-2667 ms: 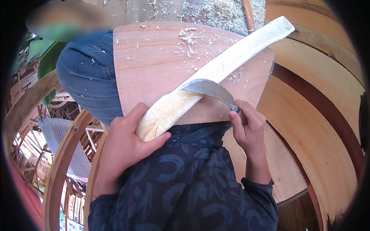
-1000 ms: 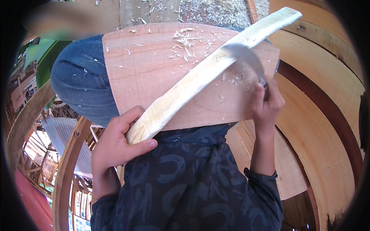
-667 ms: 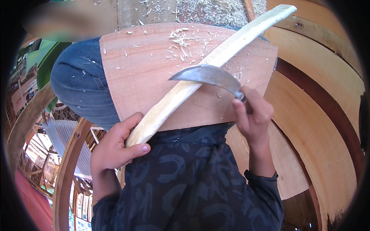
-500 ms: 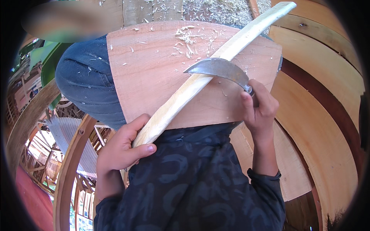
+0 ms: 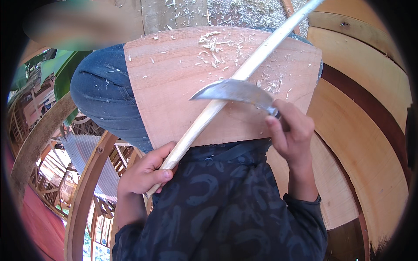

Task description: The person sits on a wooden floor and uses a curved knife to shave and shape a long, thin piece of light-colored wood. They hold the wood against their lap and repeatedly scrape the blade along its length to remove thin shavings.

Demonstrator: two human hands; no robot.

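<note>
A long pale stick of peeled wood [image 5: 248, 67] slants from near my waist up to the far right. My left hand [image 5: 150, 172] is closed round its near end, the thumb lying over it. In my right hand [image 5: 291, 130] is a sickle, gripped at the handle, which my fingers mostly hide. Its curved metal blade [image 5: 237, 91], slightly blurred, lies across the middle of the stick with the tip pointing left. Beneath both, a flat reddish wooden board [image 5: 170, 82] rests over my lap.
Curled shavings [image 5: 213, 45] lie on the board, and many more shavings [image 5: 257, 15] cover the surface beyond it. Wide planks [image 5: 361, 130] curve along the right. To the left are my bent knee [image 5: 102, 87], a wooden beam [image 5: 89, 191] and a corrugated sheet [image 5: 93, 163].
The sickle blade has slid along the stick toward me and to the left. The stick appears turned, showing a narrower side, and fresh shavings lie on the board to its right.
</note>
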